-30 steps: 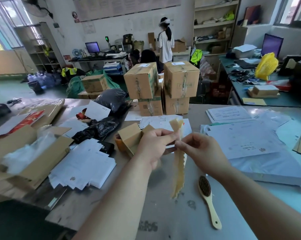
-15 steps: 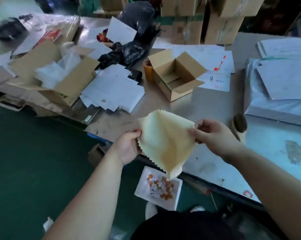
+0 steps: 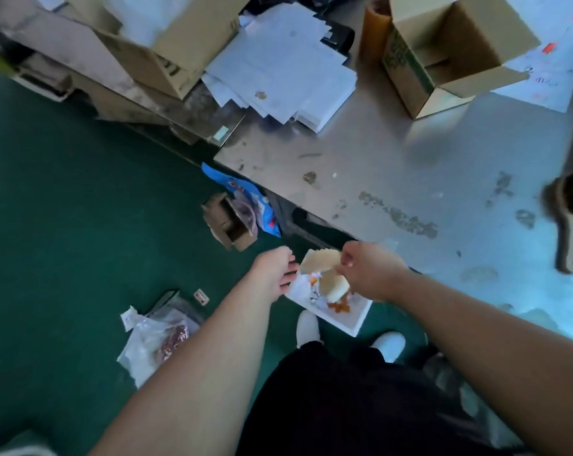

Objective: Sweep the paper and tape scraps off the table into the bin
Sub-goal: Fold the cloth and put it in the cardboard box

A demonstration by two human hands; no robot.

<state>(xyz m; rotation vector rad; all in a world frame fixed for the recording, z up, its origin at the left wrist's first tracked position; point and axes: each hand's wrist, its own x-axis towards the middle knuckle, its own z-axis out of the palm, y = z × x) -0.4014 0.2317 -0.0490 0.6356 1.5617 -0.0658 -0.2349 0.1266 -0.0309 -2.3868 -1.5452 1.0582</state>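
Two white shoes (image 3: 306, 327) are seen nearest, on the green floor (image 3: 81, 225), with a white bin (image 3: 354, 319) set just ahead of them, below the counter's edge. Orange and white scraps (image 3: 339, 306) are already held in the bin. Directly over it, a tan paper scrap (image 3: 321, 263) is pinched between the thumb and curled fingers of the right grip (image 3: 367, 271). The left grip (image 3: 273, 273) is kept just beside the scrap's left edge, its fingers loosely spread and nothing held in it. To the left, a clear plastic bag (image 3: 153, 343) is laid on the floor, and farther on a small open carton (image 3: 227, 222) is placed by a blue packet (image 3: 245, 195). Beyond, the stained counter (image 3: 394, 153) is reached: a wooden-handled brush (image 3: 568, 218) is laid at its right side, well apart from both grips. Farther back, a fanned stack of white papers (image 3: 285, 67) and an open cardboard box (image 3: 443, 60) are set.
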